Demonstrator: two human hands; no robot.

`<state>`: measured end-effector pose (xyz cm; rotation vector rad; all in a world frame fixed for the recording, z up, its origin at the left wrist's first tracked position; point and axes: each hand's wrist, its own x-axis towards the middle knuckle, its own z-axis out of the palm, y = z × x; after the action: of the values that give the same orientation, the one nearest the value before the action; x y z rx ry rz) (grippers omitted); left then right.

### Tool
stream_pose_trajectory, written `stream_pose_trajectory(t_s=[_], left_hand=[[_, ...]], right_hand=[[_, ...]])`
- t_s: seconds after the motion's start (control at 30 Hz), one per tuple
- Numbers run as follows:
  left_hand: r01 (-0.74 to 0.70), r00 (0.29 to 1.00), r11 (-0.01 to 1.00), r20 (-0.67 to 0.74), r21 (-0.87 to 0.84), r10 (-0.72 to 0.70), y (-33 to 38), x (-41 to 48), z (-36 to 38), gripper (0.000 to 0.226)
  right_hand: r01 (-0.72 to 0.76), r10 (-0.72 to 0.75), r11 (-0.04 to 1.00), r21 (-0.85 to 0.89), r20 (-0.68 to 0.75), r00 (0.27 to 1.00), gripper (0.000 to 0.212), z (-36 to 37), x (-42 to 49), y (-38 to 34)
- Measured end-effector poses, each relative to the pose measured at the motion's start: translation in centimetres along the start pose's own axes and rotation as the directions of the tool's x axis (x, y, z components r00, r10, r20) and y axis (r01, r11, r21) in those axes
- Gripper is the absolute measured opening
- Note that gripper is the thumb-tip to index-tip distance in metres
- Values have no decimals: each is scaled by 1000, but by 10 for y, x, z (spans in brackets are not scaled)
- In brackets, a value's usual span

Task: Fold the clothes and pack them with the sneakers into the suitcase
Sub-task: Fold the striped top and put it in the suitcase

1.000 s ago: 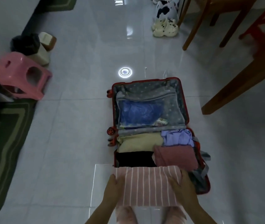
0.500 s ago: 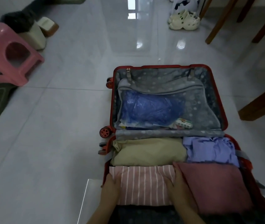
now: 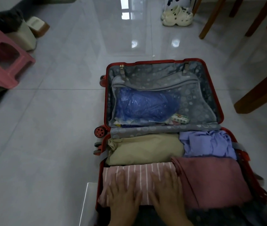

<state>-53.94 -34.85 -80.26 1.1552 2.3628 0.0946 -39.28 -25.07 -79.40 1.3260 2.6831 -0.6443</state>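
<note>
In suitcase (image 3: 105, 101) near half: L hand (image 3: 123, 191) & R hand (image 3: 165, 190) flat, fingers spread, gripping nothing, on striped garment (image 3: 145, 170). Press evenly; keep fold square.

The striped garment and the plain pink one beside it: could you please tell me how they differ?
The striped garment is pale pink with white stripes; the plain pink garment is a darker, solid rose. The striped garment lies at the left, with the left hand and right hand flat on it; the plain pink garment lies to its right. Both are folded in the near half of the suitcase.
</note>
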Motion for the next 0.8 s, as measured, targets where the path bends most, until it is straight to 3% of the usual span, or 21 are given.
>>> stream_pose_trajectory(t_s=[0.1, 0.17, 0.23, 0.33, 0.43, 0.5, 0.67, 0.8], left_hand=[[106, 994, 994, -8, 20, -106, 4, 15, 7, 79], [150, 986, 988, 69, 40, -153, 2, 20, 12, 82], [89, 995, 993, 35, 80, -92, -2, 27, 12, 80], [25, 998, 996, 49, 91, -29, -2, 27, 18, 81], [150, 975, 985, 153, 90, -162, -2, 35, 23, 92], [130, 982, 987, 123, 90, -140, -6, 38, 29, 94], [97, 986, 990, 128, 103, -109, -2, 32, 16, 85], [49, 999, 985, 6, 164, -50, 11, 20, 1, 75]], right_hand=[[-116, 115, 993, 9, 87, 990, 80, 10, 15, 0], [-66, 66, 998, 17, 41, 997, 68, 18, 23, 6], [-17, 11, 997, 72, 86, 996, 62, 25, 27, 10], [-35, 35, 999, 11, 52, 998, 70, 33, 31, 10], [-129, 132, 991, -33, 100, 986, 76, 41, 35, 12], [-131, 134, 991, -26, 177, 975, 77, 40, 37, 10], [-128, 135, 991, -46, 210, 968, 78, 42, 39, 15], [-63, 78, 993, -104, 153, 985, 75, 16, 35, 14]])
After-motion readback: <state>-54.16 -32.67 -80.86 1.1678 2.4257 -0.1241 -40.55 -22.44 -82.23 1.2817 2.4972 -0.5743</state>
